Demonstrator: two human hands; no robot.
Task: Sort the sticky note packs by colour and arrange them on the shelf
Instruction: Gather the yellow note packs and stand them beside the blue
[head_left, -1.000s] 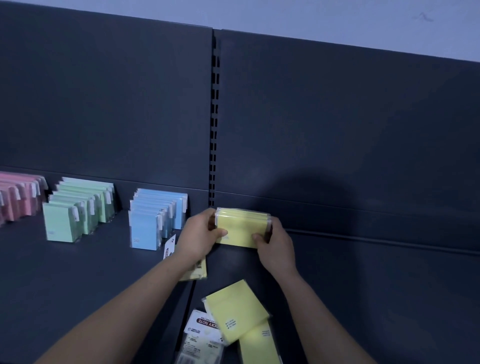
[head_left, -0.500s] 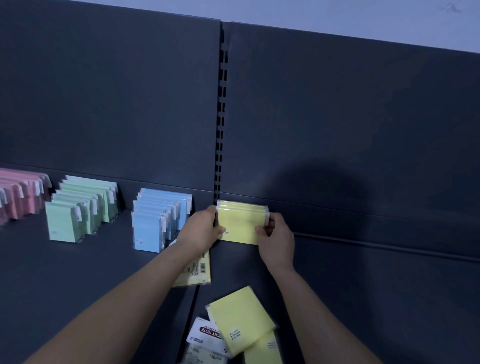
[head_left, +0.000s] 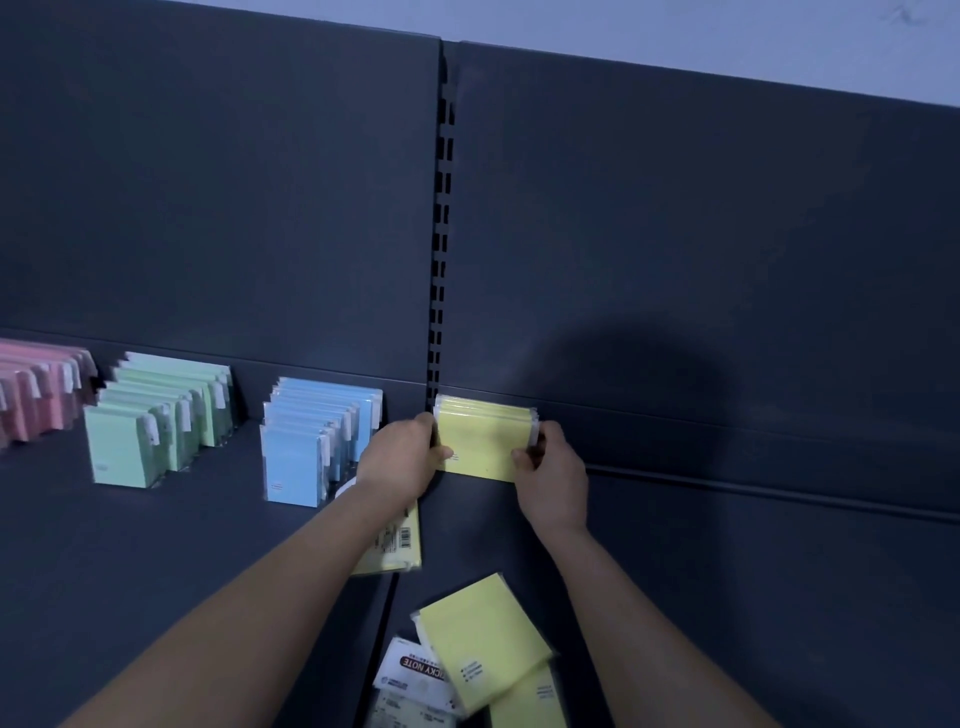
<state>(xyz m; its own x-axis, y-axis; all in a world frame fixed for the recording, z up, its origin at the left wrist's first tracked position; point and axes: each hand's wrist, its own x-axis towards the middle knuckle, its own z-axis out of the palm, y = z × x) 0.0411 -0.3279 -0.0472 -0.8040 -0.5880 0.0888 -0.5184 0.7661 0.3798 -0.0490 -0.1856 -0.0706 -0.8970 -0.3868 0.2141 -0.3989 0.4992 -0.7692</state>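
Observation:
A small upright row of yellow sticky note packs (head_left: 483, 441) stands against the back panel of the dark shelf (head_left: 727, 571). My left hand (head_left: 402, 457) grips its left end and my right hand (head_left: 553, 475) grips its right end, thumbs on the front pack. Loose yellow packs (head_left: 485, 642) lie flat near the shelf's front, one face down showing a white label (head_left: 415, 675). Another yellow pack (head_left: 397, 545) lies partly under my left forearm. Sorted rows stand to the left: blue (head_left: 311, 441), green (head_left: 156, 421) and pink (head_left: 36, 389).
A slotted vertical upright (head_left: 440, 249) divides the two back panels just behind the yellow row. A seam (head_left: 387, 613) runs between the two shelf boards. The shelf extends right of my right hand, with a raised ridge (head_left: 779, 499) along the back.
Both hands have pushed the yellow row slightly back toward the panel and squared it. The camera view shifted a little, and the pack under my left forearm shows more.

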